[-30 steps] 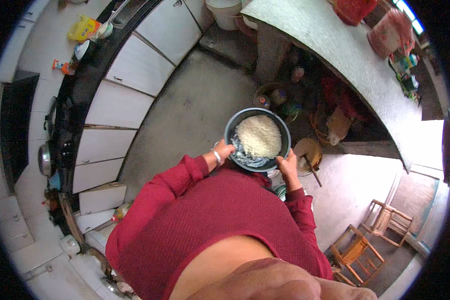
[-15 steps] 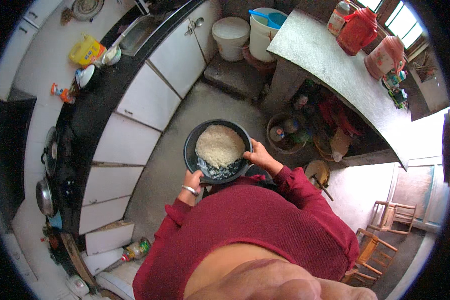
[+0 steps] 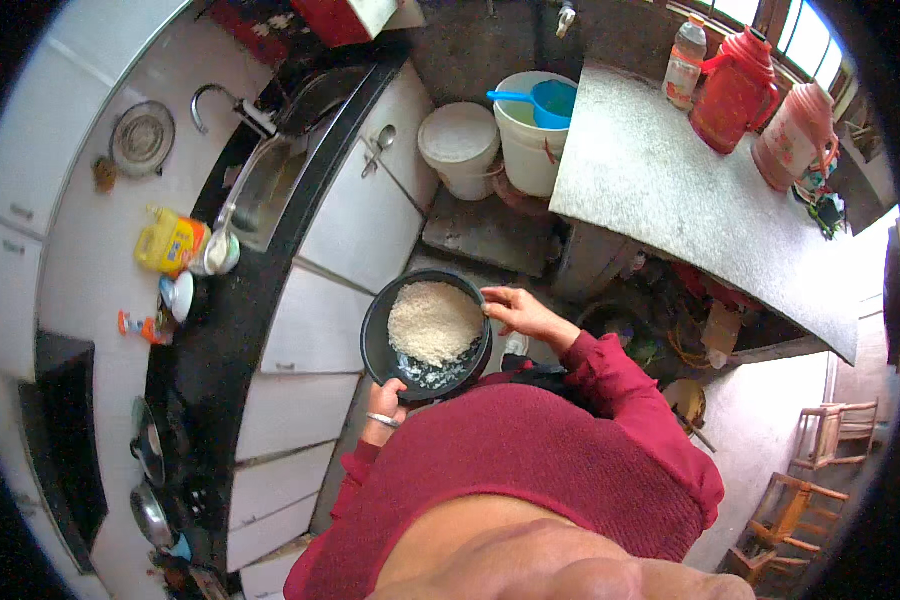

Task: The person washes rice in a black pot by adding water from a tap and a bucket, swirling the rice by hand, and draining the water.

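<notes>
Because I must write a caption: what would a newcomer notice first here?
Probably the dark bowl of white, rice-like grains near the middle, with the left hand gripping its near edge and the right hand at its right rim. Next may come the bright red flask on the grey counter at upper right, and the blue dipper atop the white bucket.

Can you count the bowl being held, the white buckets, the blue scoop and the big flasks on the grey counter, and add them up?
Held bowl: 1
White buckets: 2, left bucket and right bucket
Blue scoop: 1
Flasks: 2, red flask and pink flask
Total: 6
</notes>
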Available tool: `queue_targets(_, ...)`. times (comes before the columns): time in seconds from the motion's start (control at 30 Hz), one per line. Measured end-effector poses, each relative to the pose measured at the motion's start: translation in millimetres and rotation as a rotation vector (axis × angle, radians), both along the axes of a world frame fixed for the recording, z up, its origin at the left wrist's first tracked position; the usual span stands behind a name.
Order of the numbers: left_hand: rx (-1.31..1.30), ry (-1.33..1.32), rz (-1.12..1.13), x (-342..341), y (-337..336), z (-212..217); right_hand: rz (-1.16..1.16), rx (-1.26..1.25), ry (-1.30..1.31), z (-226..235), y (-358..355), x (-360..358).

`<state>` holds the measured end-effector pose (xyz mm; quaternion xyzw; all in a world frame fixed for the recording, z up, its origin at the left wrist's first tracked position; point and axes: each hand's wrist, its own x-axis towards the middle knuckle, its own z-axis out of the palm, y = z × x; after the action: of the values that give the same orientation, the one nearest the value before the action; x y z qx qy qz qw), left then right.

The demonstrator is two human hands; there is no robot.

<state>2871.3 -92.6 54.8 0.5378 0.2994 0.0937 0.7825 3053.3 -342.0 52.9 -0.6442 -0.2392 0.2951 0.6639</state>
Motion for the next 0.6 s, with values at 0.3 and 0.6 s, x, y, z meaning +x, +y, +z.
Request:
queue_targets(0.3,-0.186,-0.060,-0.306,-43.2,57.8,5.8,-0.289,0.000,-0.152,29.0,1.0,-94.3)
queue_targets(0.6,-0.140,-0.075,-0.489,-136.8,85.0,100.2,-0.484,0.127,-0.234,136.1,-2.8,-241.3)
